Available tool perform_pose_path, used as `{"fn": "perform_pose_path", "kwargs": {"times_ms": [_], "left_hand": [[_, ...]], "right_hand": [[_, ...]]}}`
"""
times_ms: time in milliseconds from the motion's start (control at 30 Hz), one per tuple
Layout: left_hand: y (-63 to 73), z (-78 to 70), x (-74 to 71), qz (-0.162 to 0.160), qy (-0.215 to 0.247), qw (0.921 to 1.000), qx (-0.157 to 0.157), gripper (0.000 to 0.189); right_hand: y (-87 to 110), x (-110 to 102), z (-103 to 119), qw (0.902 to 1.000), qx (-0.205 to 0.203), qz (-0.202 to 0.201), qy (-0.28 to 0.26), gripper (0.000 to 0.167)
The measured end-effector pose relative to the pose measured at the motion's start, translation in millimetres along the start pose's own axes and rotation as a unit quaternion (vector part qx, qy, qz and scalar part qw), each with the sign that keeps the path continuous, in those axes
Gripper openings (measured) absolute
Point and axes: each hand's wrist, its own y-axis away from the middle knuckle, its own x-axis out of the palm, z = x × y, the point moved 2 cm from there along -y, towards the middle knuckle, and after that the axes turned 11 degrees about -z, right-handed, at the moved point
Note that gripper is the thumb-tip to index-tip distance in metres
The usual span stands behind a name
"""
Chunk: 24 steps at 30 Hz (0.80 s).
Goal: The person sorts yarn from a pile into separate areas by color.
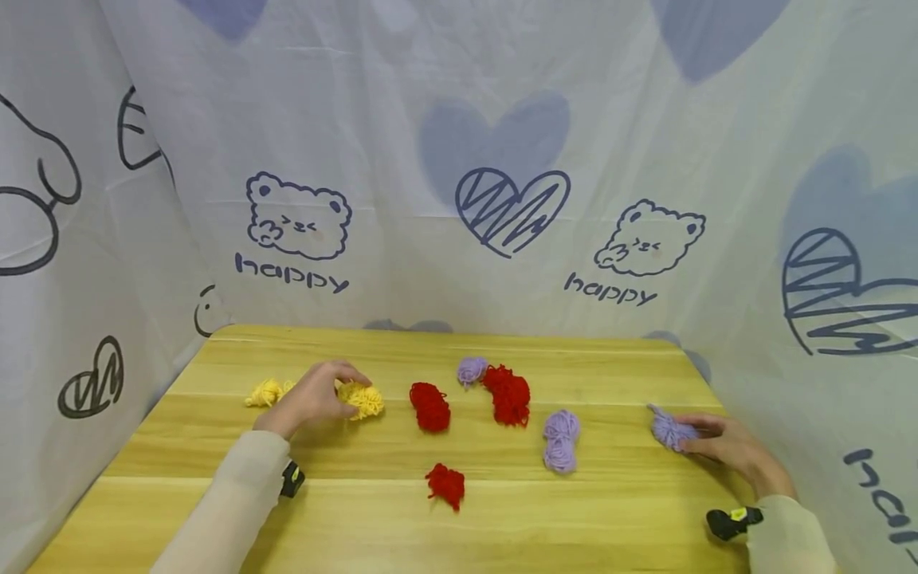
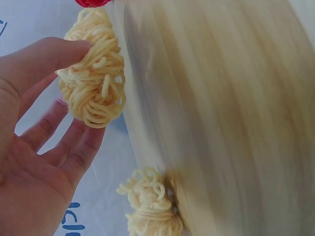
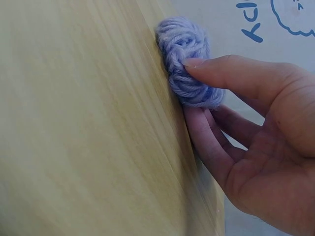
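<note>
My left hand (image 1: 315,397) pinches a yellow yarn bundle (image 1: 363,400) between thumb and fingers, on the left part of the table. In the left wrist view the thumb presses on the side of this yellow yarn bundle (image 2: 96,73). Another yellow yarn bundle (image 1: 265,393) lies to the left, partly behind that hand. Toward the table's right edge, my right hand (image 1: 735,446) pinches a lilac yarn bundle (image 1: 672,430). The right wrist view shows the thumb on the face of the lilac yarn bundle (image 3: 184,61), with fingers behind it, low at the wooden surface.
Between the hands lie two larger red yarn bundles (image 1: 430,407) (image 1: 508,395) and a small red one (image 1: 445,485) nearer the front. A lilac ball (image 1: 471,370) touches the back red bundle; another lilac bundle (image 1: 562,441) sits right of centre. Printed cloth (image 1: 402,239) surrounds the wooden table (image 1: 344,518).
</note>
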Motion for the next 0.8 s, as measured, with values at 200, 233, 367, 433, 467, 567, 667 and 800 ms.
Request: {"fn": "perform_pose_path", "kwargs": {"times_ms": [200,233,367,433,467,567,667,800], "left_hand": [[-0.3,1.8,-2.4,-0.004,0.001,0.9999,0.015,0.041],[-0.3,2.1,-2.8,-0.003,0.000,0.9999,0.016,0.041],[0.1,2.8,-3.8,-0.001,-0.004,0.9999,0.016,0.042],[0.1,2.8,-3.9,-0.001,-0.006,0.9999,0.016,0.041],[0.2,2.8,-4.2,0.000,-0.006,0.9998,0.017,0.042],[0.1,2.8,-4.8,0.000,-0.004,0.9998,0.018,0.042],[0.2,3.1,-5.5,0.000,-0.001,0.9999,0.015,0.042],[0.1,4.7,-5.8,0.003,-0.002,0.9999,0.010,0.042]], "right_hand": [[-0.6,-0.7,1.1,1.0000,-0.003,0.003,-0.006,0.072],[-0.5,-0.8,1.0,1.0000,-0.005,0.004,-0.007,0.072],[0.3,-0.6,-0.5,0.9999,-0.011,0.006,-0.005,0.070],[0.2,-0.7,-1.5,0.9998,-0.018,0.008,-0.003,0.068],[-0.2,-0.8,-1.9,0.9998,-0.020,0.008,-0.001,0.067],[-0.5,-0.7,-1.9,0.9999,-0.016,0.004,0.005,0.066],[-0.5,-0.5,-1.2,0.9998,-0.021,0.005,0.002,0.066],[-0.5,0.5,0.0,0.9998,-0.021,0.000,-0.003,0.068]]}}
